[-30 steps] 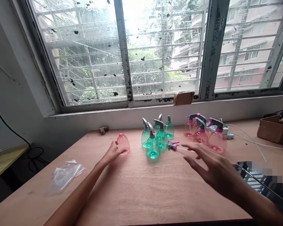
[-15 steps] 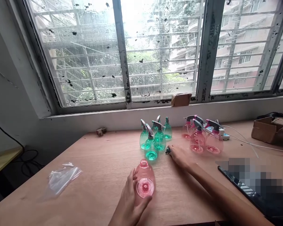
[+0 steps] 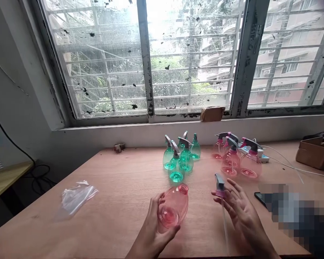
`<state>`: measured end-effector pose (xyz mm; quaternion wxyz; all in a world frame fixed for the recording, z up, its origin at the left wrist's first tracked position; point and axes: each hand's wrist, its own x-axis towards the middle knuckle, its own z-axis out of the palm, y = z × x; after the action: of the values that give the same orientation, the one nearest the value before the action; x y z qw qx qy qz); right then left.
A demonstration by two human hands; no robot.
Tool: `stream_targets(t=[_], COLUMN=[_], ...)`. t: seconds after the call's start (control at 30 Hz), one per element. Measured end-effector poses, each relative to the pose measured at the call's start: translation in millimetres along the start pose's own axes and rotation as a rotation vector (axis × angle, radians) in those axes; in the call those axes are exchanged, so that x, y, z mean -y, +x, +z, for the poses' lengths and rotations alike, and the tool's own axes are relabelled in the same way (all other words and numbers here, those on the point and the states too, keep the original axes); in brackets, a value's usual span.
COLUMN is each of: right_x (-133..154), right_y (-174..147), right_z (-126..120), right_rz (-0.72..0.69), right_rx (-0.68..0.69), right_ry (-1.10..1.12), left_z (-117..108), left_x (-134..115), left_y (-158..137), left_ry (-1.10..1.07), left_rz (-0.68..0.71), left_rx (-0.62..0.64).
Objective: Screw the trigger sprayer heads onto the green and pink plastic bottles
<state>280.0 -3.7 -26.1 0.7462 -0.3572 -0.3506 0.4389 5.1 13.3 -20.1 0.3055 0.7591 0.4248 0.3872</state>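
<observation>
My left hand [image 3: 158,225] is wrapped round a clear pink bottle [image 3: 175,205] that has no top on it. The bottle tilts, its open neck toward the upper right. In my right hand [image 3: 240,210] is a spray head [image 3: 220,186], grey with a pink collar, held between the fingers. Its thin clear dip tube [image 3: 225,226] hangs down toward the table's front edge. A gap separates the bottle's neck from the spray head. Beyond my hands stand several green spray bottles [image 3: 176,169] and, to their right, several pink spray bottles [image 3: 230,162], all with spray heads on.
A crumpled clear plastic bag [image 3: 78,198] lies at the left of the wooden table [image 3: 118,226]. At the right are a dark phone-like object [image 3: 260,198], partly blurred out, a white cable [image 3: 286,163] and a cardboard box [image 3: 313,153]. Windows line the back.
My right hand has come back from beside the green bottles toward me, now with the spray head upright in it. My left hand has tilted the pink bottle to the right.
</observation>
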Motion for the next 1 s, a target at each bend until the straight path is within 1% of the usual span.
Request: stream_targets(t=[0.07, 0.13, 0.23, 0.33, 0.43, 0.53, 0.63, 0.8, 0.9, 1.0], right_x=[-5, -9, -11, -11, -9, -7, -6, -7, -5, -2], right_y=[7, 11, 12, 11, 9, 7, 5, 7, 7, 6], right_z=[-6, -13, -21, -25, -24, -21, -21, -24, -21, -18], right_rz=[0.106, 0.188, 0.232, 0.196, 0.116, 0.053, 0.048, -0.004, -0.027, -0.043], right_rx=[-0.035, -0.051, -0.022, -0.049, -0.09, -0.066, -0.061, -0.205, -0.251, -0.299], right_ry=[0.12, 0.192, 0.201, 0.193, 0.242, 0.263, 0.265, 0.339, 0.348, 0.333], left_z=[-4, -5, -4, -3, -4, -3, -1, 1, 1, 2], left_x=[-5, -5, -3, -4, -5, -2, 4, 10, 8, 7], left_y=[-1, -2, -4, -6, -7, -6, -4, -3, -3, -4], left_ry=[0.019, 0.034, 0.039, 0.017, -0.008, -0.022, -0.049, -0.13, -0.151, -0.135], left_rz=[0.018, 0.036, 0.014, -0.03, -0.041, -0.041, -0.051, -0.057, -0.063, -0.072], left_rx=[0.026, 0.034, 0.041, 0.067, 0.062, 0.06, 0.065, 0.06, 0.049, 0.012])
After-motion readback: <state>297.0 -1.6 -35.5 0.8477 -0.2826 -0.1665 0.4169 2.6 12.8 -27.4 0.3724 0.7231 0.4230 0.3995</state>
